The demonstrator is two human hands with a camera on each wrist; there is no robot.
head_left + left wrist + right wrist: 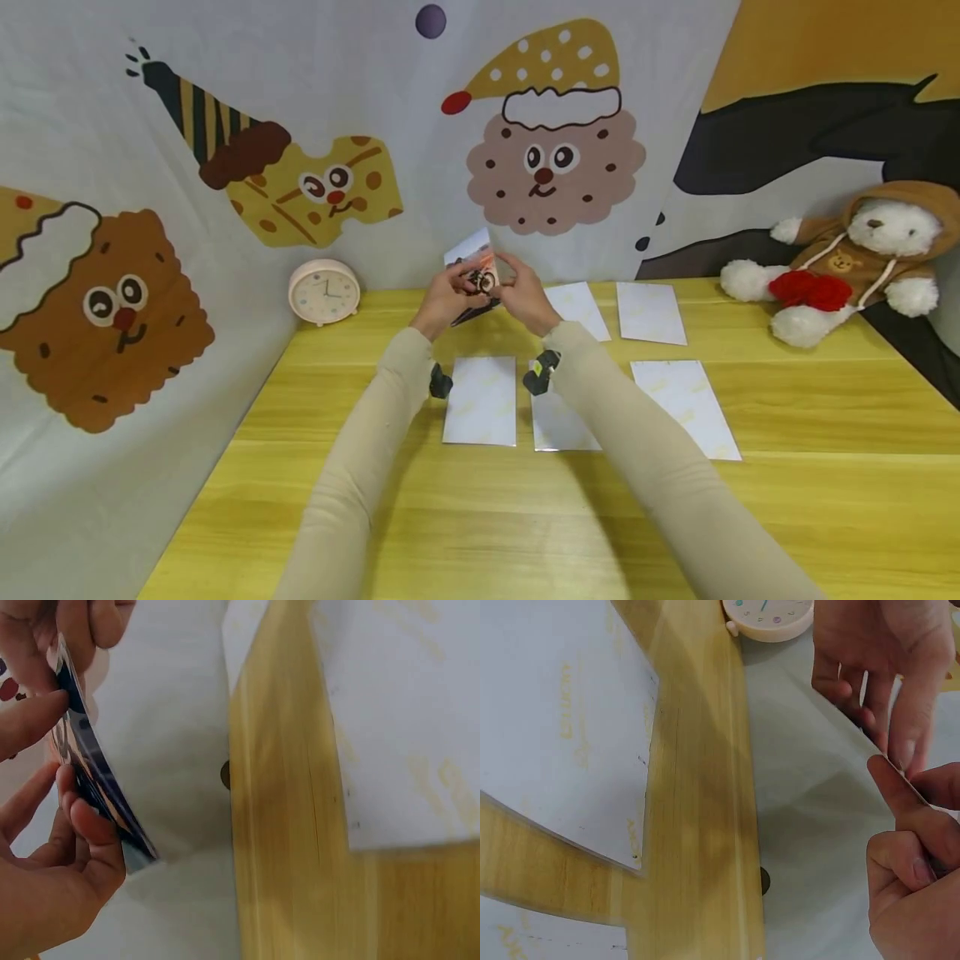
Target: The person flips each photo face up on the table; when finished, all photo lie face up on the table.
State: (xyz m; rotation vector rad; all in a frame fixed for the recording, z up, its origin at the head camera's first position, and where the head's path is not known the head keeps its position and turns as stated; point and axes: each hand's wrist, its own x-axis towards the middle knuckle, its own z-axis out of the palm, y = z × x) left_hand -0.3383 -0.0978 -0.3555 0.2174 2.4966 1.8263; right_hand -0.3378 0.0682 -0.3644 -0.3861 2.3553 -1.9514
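Both hands are engaged. The left hand [444, 302] pinches one side of a glossy photo [486, 268]; the right hand [529, 293] grips the opposite side. The photo is tilted, above the far edge of the surface [487, 517] and in front of the printed backdrop [420, 237]. Whether its lower edge touches anything cannot be determined.

Risks, in the inspector's judgement: uneven pressure from the two hands could bend or crease the thin photo. Fingers overlap the printed face, so smudging is possible. Should one hand slacken early, the photo could swing, or slip down at the back edge.

Five pale sheets [480, 402] lie on the surface, some beneath the forearms in the head view; a low sleeve or wrist camera [441, 382] could drag them askew. The clock [325, 292] stands well apart; low risk.
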